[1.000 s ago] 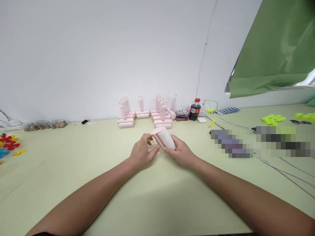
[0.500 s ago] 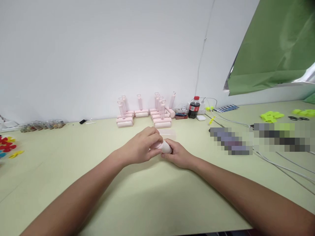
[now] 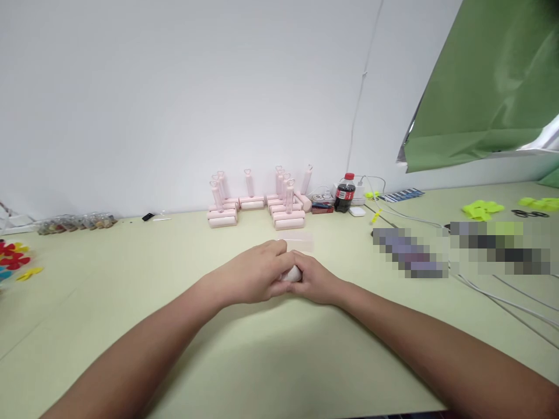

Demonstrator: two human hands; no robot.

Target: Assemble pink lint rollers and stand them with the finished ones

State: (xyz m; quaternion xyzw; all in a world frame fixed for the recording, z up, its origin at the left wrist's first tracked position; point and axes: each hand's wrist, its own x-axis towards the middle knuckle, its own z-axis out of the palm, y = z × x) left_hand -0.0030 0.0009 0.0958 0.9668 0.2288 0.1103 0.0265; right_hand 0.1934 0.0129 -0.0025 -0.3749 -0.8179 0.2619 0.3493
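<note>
Both my hands meet over the middle of the table, wrapped round a small white lint roller roll (image 3: 293, 274). My left hand (image 3: 262, 270) is closed on its left end from above. On the other end, my right hand (image 3: 317, 276) is closed too, its fingertips touching those of the left. Fingers cover most of the roll, so only a short white patch shows. Just beyond the hands a pale pink see-through cover (image 3: 301, 240) lies on the table. Further back, several pink lint rollers (image 3: 289, 220) stand with their handles up.
A cola bottle (image 3: 345, 194) stands by the wall at the right, near a power strip and white cables (image 3: 410, 218). Scissors (image 3: 530, 214) and yellow-green pieces (image 3: 483, 209) lie far right. Bagged small items (image 3: 76, 223) and coloured flower shapes (image 3: 15, 259) are at the left.
My hands have come closer together and slightly lower in view. The roll, which showed along more of its length, is now mostly covered by my fingers.
</note>
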